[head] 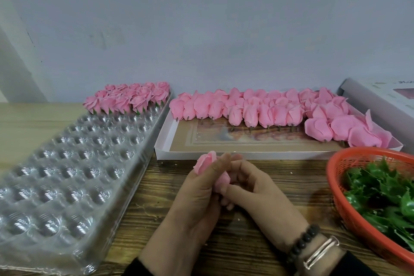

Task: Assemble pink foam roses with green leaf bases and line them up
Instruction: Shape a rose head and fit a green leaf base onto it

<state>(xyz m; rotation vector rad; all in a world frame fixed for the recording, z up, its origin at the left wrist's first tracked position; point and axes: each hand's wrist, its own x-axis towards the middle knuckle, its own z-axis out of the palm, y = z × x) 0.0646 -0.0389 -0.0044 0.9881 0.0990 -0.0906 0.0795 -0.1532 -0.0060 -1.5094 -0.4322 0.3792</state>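
A clear plastic blister tray (67, 177) with rows of round cups is laid along the left of the wooden table (264, 188), angled away toward the wall. Its far end is filled with finished pink roses (127, 98) standing in rows, green leaf bases visible beneath the nearest ones; the nearer cups are seen bare.

Just right of the tray, a shallow white cardboard box (246, 155) is set across the back of the table. Unfinished pink rose heads (264, 112) are packed along its far side, short stems pointing toward the viewer, with a looser heap at the right end.

In front of the box, at the centre, the 2 hands are brought together. A pink foam rose (205, 161) is gripped in the left hand (197, 199), fingers curled round it so that the bloom shows above the fingers and another pink part shows below them. The right hand (253, 188) is closed against the left, its fingertips pinched at the lower end of the same rose; exactly what is held there cannot be told. A dark bead bracelet (302, 242) and a silver bangle (320, 252) are worn on the right wrist.

At the right edge, an orange plastic basket (342, 163) is seen holding a pile of green leaf bases (380, 190). Behind it, a white box (380, 94) is partly in view.
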